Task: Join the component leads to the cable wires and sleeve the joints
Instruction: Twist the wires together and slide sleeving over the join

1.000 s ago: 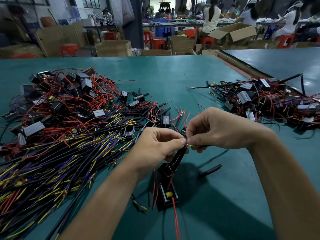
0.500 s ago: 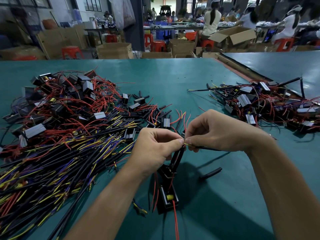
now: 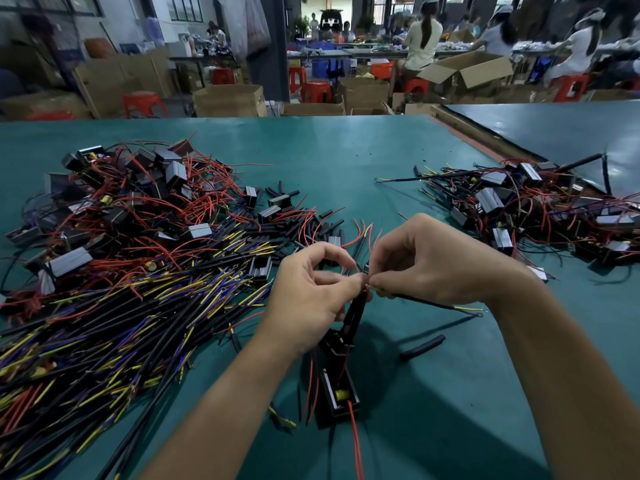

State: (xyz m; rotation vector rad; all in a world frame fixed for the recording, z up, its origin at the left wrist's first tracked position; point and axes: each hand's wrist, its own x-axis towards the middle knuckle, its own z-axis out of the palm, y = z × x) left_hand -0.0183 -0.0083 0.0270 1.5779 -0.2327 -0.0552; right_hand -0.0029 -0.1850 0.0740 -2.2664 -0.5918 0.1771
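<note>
One loose sleeve [image 3: 422,346], cable pile [image 3: 114,317] left

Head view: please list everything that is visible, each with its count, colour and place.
table: one, teal, under everything.
cables: many, black with yellow and blue ends, front left.
loose components: many, black-grey with red leads, rear left.
mixed pile: one, black, grey and red, right.
sleeve pieces: several, black, centre.
component: one, black, below the hands.
held cable: one, black, running right.
boxes: several, brown, background.
stools: several, red, background.
left hand: one, pinching the component's lead.
right hand: one, pinching the held cable.
</note>
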